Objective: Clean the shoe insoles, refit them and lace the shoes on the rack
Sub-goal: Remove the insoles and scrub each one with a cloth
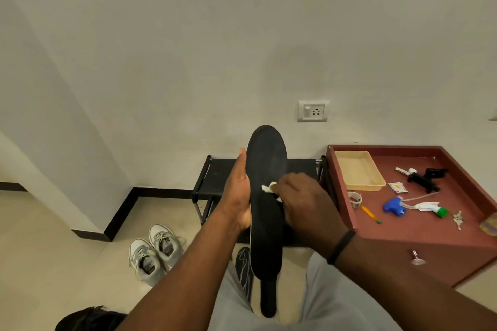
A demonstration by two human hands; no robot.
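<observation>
The left hand (238,196) grips the black insole (266,196) flat-fingered while right-hand fingers (291,191) pinch a white cloth (269,187) against it. Cleaning is underway; two more insoles (258,285) lie below the fingers, and the grey shoes (153,252) look unfitted and off the rack (215,174).

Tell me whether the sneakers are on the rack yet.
No. The pair of sneakers stands on the floor, left of the black rack.

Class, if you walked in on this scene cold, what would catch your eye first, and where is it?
Dead centre, the left hand holds a long black insole upright while the right hand rubs it with a small white cloth. Next, the blue spray head among clutter on the reddish cabinet at right, and the pale sneakers on the floor, lower left.
</observation>
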